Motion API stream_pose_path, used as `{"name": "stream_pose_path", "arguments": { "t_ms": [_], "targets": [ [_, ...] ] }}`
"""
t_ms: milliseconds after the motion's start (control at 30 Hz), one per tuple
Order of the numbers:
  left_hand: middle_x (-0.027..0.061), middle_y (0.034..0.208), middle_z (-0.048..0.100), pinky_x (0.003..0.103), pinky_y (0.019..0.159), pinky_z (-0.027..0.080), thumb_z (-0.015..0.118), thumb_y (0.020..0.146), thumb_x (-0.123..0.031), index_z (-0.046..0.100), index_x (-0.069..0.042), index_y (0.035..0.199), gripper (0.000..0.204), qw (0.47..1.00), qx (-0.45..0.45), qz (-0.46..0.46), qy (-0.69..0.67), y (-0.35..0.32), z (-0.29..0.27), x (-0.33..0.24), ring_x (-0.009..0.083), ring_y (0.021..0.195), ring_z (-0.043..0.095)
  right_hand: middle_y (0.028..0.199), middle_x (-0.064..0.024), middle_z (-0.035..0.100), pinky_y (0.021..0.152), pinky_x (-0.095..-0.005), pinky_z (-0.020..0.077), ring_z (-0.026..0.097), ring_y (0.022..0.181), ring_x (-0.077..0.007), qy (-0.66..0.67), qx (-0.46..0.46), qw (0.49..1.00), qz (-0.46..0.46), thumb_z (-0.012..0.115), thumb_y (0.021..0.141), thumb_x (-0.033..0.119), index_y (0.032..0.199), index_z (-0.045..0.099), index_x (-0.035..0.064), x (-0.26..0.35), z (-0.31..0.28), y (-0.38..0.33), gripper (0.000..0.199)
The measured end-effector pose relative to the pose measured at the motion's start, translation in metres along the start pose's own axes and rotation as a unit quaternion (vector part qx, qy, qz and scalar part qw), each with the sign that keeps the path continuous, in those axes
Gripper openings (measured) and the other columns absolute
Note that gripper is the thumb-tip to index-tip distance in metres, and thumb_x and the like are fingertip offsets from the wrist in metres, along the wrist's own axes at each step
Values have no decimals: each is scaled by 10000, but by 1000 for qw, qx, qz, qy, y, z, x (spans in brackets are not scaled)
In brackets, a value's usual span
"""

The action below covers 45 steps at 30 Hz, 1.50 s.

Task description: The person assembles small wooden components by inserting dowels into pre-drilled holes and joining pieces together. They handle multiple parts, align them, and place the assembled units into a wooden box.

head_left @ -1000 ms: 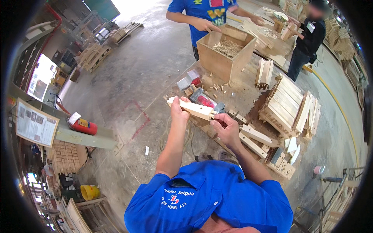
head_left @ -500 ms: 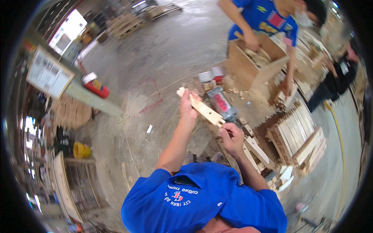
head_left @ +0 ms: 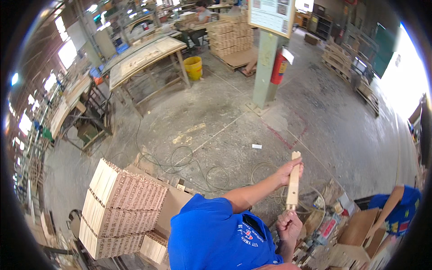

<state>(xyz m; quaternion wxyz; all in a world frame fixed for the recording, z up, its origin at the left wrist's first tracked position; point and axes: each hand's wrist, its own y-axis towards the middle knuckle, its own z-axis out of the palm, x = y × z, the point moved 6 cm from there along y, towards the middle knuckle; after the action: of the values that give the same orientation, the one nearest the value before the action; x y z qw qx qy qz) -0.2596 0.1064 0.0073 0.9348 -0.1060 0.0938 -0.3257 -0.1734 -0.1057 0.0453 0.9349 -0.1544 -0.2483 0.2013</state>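
A pale wooden bar (head_left: 293, 189) with a small round hole and a notched far end points away from me. My left hand (head_left: 290, 172) wraps around its upper part, closed. At the bar's near end, small wooden dowels (head_left: 290, 207) stick out. My right hand (head_left: 289, 224) is closed there, its fingertips pinching at a dowel; what else lies inside the fingers is hidden. To the right of my right hand lies a clear bottle with a red label (head_left: 327, 228), among wood pieces and clutter.
Stacked wooden bars (head_left: 135, 198) stand at lower left. A co-worker in a blue shirt (head_left: 400, 211) leans by a wooden box (head_left: 360, 227) at lower right. Ahead stand a post (head_left: 264, 67) with a fire extinguisher (head_left: 280, 67), a yellow bucket (head_left: 193, 68) and a worktable (head_left: 146, 56). Hoses (head_left: 216, 177) coil across the floor.
My view has swung left, bringing the stacked bars and worktable into sight and moving the co-worker to the lower right edge. Both hands stay on the wooden bar, now more upright in view.
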Motion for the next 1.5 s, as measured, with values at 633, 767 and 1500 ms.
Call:
{"name": "stream_pose_path", "arguments": {
  "t_ms": [633, 767, 1500],
  "targets": [
    [39, 768, 629, 345, 606, 587, 692, 1024, -375, 631, -55, 1007, 326, 856, -201, 450, -156, -317, -165, -289, 194, 653, 630, 736, -21, 641, 519, -266, 490, 586, 594, -97, -481, 86, 860, 145, 744, 997, 232, 924, 664, 58, -149, 114, 226, 205],
    [26, 764, 621, 353, 613, 587, 709, 1011, -366, 630, -90, 991, 288, 833, -219, 481, -165, -324, -174, -307, 185, 657, 629, 766, -41, 676, 563, -276, 506, 604, 621, -101, -546, 129, 814, 151, 707, 1022, 316, 946, 709, 44, -168, 134, 259, 282],
    [15, 744, 581, 337, 510, 544, 795, 957, -384, 536, -151, 1029, 356, 796, -338, 498, 72, -129, -92, -551, 140, 596, 596, 681, -12, 611, 575, -298, 426, 524, 634, -89, -685, 265, 678, 22, 621, 1070, 370, 919, 712, 22, -104, 240, 507, 390]
  ]
}}
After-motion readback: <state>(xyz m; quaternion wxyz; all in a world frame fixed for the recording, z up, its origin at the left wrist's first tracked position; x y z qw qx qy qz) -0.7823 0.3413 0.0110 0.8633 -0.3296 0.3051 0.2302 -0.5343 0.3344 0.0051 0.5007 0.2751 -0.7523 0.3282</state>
